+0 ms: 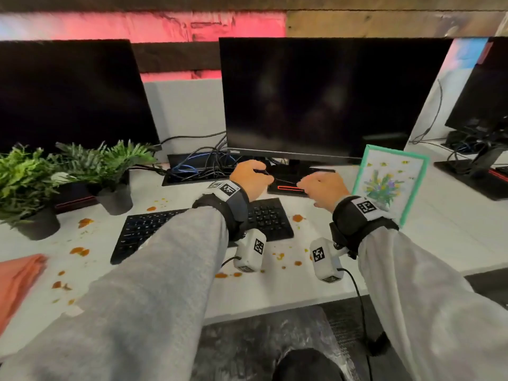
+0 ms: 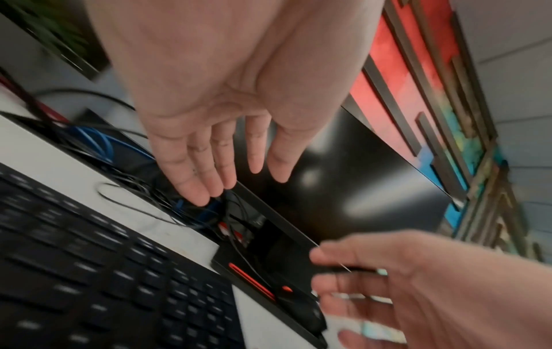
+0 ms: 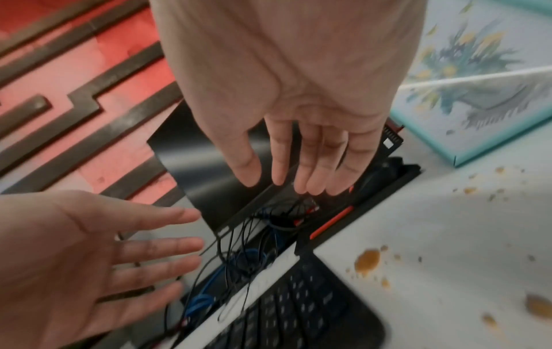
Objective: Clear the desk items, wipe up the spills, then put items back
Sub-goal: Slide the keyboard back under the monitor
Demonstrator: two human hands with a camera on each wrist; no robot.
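Far left, desk edge: folded orange cloth, untouched, well apart from both hands. Just beyond: two potted plants on the white desk, in place. Orange-brown spills scattered around them and along the front edge, unwiped.

Centre: black keyboard flat on the desk, partly under the left forearm, spills on both sides. Left hand raised past the keyboard's far edge, near the monitor base; fingers straight and spread in the wrist views, holding nothing. Tangle of cables in the desk slot just below it.

Right of centre: right hand level with the left, fingers loose and extended, also empty.

Far right: framed flower picture upright, just beside the right wrist.

Judgement: barely begun. Nothing visibly cleared, no wiping, all return work ahead.
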